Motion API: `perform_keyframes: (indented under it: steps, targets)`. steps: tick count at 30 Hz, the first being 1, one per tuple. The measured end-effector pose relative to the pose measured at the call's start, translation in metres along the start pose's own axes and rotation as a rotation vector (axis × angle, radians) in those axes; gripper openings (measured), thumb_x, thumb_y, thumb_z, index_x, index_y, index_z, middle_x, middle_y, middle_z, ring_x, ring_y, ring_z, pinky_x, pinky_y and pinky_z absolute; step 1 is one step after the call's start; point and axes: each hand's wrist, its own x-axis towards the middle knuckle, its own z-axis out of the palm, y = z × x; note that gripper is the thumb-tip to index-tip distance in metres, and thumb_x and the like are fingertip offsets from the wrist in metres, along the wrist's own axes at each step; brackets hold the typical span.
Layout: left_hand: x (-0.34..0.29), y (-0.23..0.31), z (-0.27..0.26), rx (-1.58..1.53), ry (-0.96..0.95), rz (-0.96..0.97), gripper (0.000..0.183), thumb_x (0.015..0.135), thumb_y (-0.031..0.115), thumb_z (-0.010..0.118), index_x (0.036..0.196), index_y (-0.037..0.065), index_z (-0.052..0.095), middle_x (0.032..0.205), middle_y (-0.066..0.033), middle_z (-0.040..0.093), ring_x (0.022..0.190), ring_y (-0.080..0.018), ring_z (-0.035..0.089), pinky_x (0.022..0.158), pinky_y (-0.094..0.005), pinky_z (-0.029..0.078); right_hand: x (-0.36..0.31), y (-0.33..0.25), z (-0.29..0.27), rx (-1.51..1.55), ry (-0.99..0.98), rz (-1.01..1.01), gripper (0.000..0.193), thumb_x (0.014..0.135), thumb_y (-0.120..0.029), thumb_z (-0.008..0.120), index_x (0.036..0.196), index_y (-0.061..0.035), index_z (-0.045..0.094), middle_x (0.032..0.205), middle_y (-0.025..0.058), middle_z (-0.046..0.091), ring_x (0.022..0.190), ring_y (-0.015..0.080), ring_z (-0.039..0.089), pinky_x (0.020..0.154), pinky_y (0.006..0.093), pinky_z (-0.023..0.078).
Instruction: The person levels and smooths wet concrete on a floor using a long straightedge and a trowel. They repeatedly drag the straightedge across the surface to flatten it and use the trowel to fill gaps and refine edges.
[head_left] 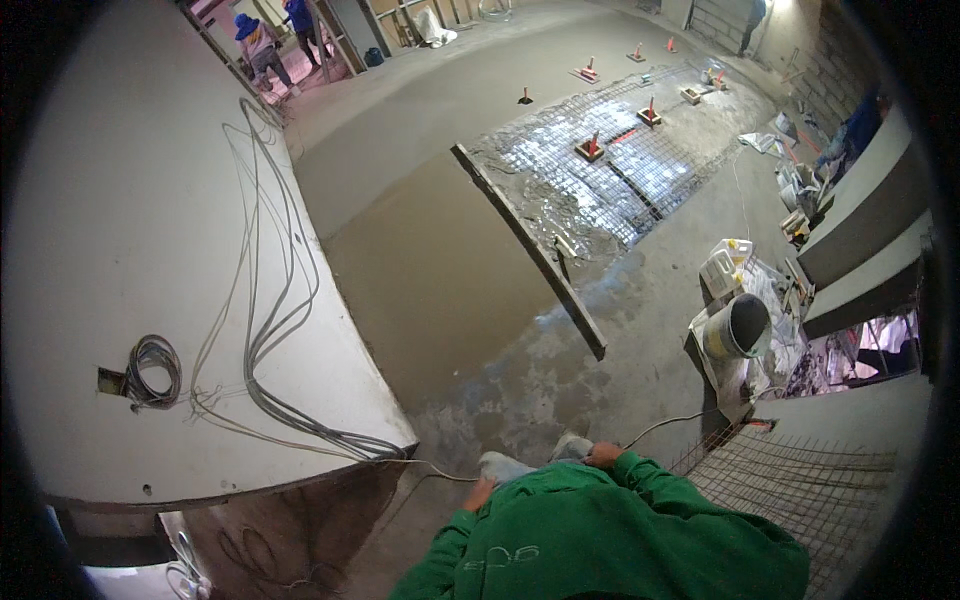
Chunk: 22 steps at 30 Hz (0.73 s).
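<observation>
My left hand (481, 494) is low in the view, beside my light grey trouser leg or shoe. On the other side, my right hand (604, 455) rests close to a second grey leg or shoe. Green sleeves cover both my arms, and the fingers are too small and partly hidden to show whether they hold anything. Ahead of me, a long straight board (530, 245) lies across the floor along the edge of smooth wet mortar (430, 270). Beyond the board is rough mortar with wire mesh (560, 150) over it.
Several red-topped fittings (590, 148) stand up from the floor. A grey bucket (738, 326) lies tipped by a white jug (725, 268) and plastic sheeting at right. Loose mesh (800, 465) lies nearer. Cables (270, 330) hang on the left wall. Two people (262, 50) are at far left.
</observation>
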Motion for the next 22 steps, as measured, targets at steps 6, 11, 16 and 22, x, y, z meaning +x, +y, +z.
perform_keyframes:
  steps: [6, 11, 16, 22]
  targets:
    - [-0.019, 0.121, 0.021, -0.139, 0.231, -0.038, 0.111, 0.098, 0.072, 0.055, 0.164, -0.011, 0.022, 0.167, -0.0300, 0.034, 0.154, -0.0428, 0.035, 0.124, -0.0477, 0.030, 0.018, 0.084, 0.000, 0.012, -0.194, 0.269, 0.058, 0.101, -0.051, 0.058, 0.123, -0.0006, 0.076, 0.118, 0.0227, 0.075, 0.104, 0.0417, 0.070, 0.091, 0.0540, 0.053]
    - [-0.022, 0.188, 0.015, 0.054, 0.093, -0.124, 0.105, 0.098, 0.073, 0.054, 0.160, -0.010, 0.035, 0.162, -0.0316, 0.042, 0.151, -0.0440, 0.040, 0.123, -0.0478, 0.032, 0.040, 0.109, -0.005, -0.173, -0.222, 0.296, 0.061, 0.097, -0.057, 0.061, 0.115, -0.0004, 0.078, 0.110, 0.0216, 0.077, 0.099, 0.0423, 0.072, 0.087, 0.0536, 0.054]
    - [0.048, 0.196, 0.009, 0.185, 0.024, 0.051, 0.096, 0.096, 0.076, 0.052, 0.151, -0.003, 0.054, 0.153, -0.0329, 0.051, 0.146, -0.0477, 0.043, 0.121, -0.0529, 0.034, 0.045, 0.127, -0.043, -0.112, -0.125, 0.369, 0.061, 0.092, -0.059, 0.064, 0.111, -0.0040, 0.080, 0.104, 0.0210, 0.078, 0.096, 0.0438, 0.073, 0.085, 0.0537, 0.055]
    - [0.125, 0.309, -0.012, 0.567, -0.009, -0.201, 0.086, 0.097, 0.075, 0.051, 0.162, 0.019, 0.044, 0.163, -0.0237, 0.044, 0.155, -0.0506, 0.026, 0.118, -0.0628, 0.034, 0.028, 0.131, -0.118, -0.130, 0.055, 0.528, 0.060, 0.089, -0.058, 0.067, 0.113, -0.0047, 0.081, 0.108, 0.0245, 0.077, 0.101, 0.0430, 0.074, 0.093, 0.0546, 0.056]
